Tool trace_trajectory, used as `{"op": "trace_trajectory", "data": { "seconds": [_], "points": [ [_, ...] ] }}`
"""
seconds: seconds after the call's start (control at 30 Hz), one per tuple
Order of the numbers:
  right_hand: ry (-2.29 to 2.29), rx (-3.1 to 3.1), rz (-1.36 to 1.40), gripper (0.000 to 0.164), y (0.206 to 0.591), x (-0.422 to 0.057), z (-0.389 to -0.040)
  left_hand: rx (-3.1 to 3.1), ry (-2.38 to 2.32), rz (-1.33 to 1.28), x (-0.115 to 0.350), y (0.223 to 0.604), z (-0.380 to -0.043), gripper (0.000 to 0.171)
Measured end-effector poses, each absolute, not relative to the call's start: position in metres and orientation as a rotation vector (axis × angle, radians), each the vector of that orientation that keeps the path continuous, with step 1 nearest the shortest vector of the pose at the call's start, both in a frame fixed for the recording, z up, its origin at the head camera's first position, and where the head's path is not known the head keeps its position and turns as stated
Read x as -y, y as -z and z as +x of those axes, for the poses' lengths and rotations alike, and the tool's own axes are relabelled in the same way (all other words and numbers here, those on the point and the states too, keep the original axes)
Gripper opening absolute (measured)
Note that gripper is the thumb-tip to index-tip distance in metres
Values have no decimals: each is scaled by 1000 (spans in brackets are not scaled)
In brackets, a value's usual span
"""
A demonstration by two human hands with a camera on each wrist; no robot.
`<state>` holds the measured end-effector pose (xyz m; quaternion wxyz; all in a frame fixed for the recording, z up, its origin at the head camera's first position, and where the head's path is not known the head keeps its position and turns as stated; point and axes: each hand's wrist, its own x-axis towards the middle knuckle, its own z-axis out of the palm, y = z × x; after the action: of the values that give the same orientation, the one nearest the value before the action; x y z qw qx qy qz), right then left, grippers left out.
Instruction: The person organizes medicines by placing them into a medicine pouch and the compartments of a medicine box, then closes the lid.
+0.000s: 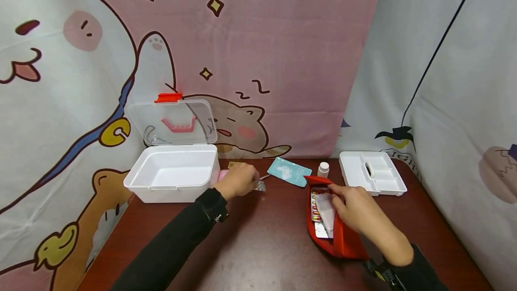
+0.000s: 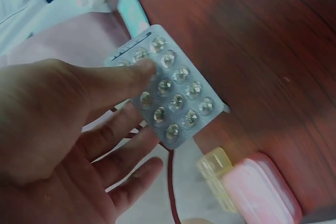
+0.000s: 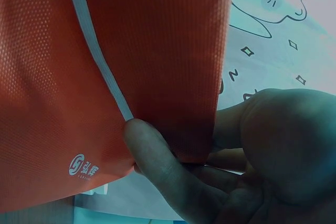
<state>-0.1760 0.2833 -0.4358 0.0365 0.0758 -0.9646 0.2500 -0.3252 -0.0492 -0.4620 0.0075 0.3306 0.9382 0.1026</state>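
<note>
My left hand [image 1: 238, 180] pinches a silver blister pack of round pills [image 2: 180, 94], thumb across its face and fingers behind it. In the head view the hand is just right of the white box, and only a corner of the pack shows. With my right hand [image 1: 357, 208] I grip the upper edge of a red fabric pouch [image 1: 349, 242]. The pouch gapes on the table, showing a capsule blister pack [image 1: 314, 205] and a white packet [image 1: 326, 210] inside. In the right wrist view, the thumb lies on the pouch's outer side near a grey trim strip [image 3: 100, 56].
A white box [image 1: 163, 195] with its clear lid [image 1: 181, 109] raised stands at the left. Beside it lie a pink case [image 2: 260, 190] and a small yellow box [image 2: 216, 171]. Toward the back are a light-blue packet [image 1: 288, 171], a white bottle [image 1: 323, 169] and a white compartment tray [image 1: 393, 183].
</note>
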Motion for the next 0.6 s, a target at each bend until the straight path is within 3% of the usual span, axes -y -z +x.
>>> {"op": "trace_trajectory", "data": {
  "seconds": [0.6],
  "points": [
    [-766,2934,239,42,436,-285,-178,-2840,-773,1203,5,420,-291,11]
  ]
}}
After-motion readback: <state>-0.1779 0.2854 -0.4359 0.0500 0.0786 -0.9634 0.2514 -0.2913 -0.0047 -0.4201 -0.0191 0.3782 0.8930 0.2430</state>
